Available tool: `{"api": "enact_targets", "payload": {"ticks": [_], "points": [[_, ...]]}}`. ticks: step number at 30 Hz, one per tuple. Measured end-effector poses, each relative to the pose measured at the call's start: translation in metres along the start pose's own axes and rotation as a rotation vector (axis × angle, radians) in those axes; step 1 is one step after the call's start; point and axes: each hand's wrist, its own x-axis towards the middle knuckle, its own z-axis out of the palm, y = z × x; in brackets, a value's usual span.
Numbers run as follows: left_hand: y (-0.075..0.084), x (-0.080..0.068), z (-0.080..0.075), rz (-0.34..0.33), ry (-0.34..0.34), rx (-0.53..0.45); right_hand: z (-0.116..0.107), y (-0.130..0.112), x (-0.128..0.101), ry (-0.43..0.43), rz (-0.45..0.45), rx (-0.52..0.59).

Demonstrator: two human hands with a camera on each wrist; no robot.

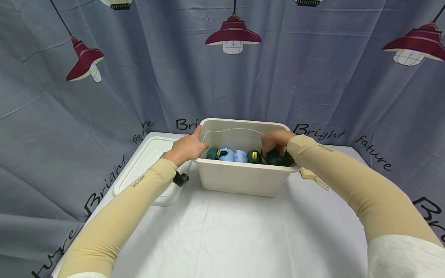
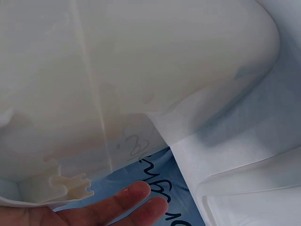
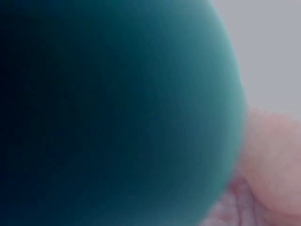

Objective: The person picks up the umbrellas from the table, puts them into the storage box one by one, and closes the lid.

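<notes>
**Bin steadied, dark green roll gripped at right end of row**

I see the left hand (image 1: pixel 186 148) resting on the left rim of the bin (image 1: pixel 240 179), centre frame, fingers mostly straight, probably to brace it; right hand (image 1: pixel 276 142) reaches inside, fingers curled round a dark green roll (image 1: pixel 278 158) at the row's right end; right wrist view fills with green, blurred; other rolls (image 1: pixel 233 155) stand packed side by side; lid (image 1: pixel 147 170) lies left of the bin on the table (image 1: pixel 222 231).
</notes>
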Motion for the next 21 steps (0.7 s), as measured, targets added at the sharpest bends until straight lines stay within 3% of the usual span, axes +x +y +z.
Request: {"api": "enact_targets", "payload": {"ticks": [10, 18, 21], "points": [[0.000, 0.001, -0.001, 0.005, 0.011, 0.004, 0.005, 0.002, 0.016, 0.015, 0.001, -0.004], [0.000, 0.000, 0.000, 0.002, 0.002, 0.008, 0.009, 0.000, 0.019, -0.019, -0.004, -0.069], [0.000, 0.000, 0.000, 0.000, 0.005, 0.009, 0.010, 0.001, 0.020, -0.028, -0.007, -0.042]]}}
